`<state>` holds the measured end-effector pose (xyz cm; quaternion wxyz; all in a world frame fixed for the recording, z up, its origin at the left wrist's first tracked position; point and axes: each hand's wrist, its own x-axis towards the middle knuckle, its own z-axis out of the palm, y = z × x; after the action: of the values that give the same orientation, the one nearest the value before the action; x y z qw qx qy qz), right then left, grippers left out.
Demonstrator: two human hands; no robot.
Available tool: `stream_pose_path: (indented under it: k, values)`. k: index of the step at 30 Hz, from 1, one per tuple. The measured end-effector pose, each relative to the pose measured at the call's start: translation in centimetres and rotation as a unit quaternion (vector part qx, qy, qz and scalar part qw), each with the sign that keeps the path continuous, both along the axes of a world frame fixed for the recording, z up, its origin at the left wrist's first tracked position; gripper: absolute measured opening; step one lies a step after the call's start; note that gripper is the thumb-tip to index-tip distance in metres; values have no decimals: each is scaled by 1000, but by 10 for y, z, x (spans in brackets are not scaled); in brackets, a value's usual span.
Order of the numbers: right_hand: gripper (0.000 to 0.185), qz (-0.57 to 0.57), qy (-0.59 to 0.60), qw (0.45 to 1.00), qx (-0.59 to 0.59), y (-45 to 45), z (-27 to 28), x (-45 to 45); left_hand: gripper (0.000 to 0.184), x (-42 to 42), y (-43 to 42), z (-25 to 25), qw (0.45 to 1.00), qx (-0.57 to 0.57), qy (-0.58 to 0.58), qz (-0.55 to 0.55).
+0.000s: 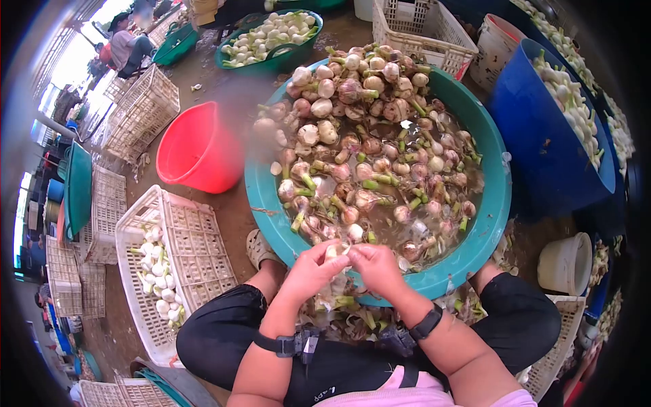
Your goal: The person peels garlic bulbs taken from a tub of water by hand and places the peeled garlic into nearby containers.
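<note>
A pale garlic bulb sits in the fingers of my left hand, which are closed round it. My right hand meets it from the other side, thumb and fingers pinched at the bulb; its fingertips are partly hidden. Both hands are over the near rim of a wide green tub. Inside the tub, unpeeled garlic bulbs with cut green stems lie in murky water, and more bulbs are heaped at its far side. Loose peelings and stem pieces lie below my hands, between my legs.
A white crate with peeled garlic stands to the left, near a red bucket. Blue barrels of garlic and a white bucket are on the right. Farther back are a green basin, crates and a seated person.
</note>
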<state>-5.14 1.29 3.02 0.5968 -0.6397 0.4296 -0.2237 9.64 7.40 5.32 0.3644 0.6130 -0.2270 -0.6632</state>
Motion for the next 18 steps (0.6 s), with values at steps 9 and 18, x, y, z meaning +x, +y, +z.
stream_pose_path:
  k: [9, 18]
  values:
    - [21, 23, -115, 922, 370, -28, 7, -8, 54, -14, 0, 22, 862, -308, -398, -52]
    - [21, 47, -364, 845, 389, -25, 14, -17, 21, -10, 6, -1, 912, -336, -177, 153]
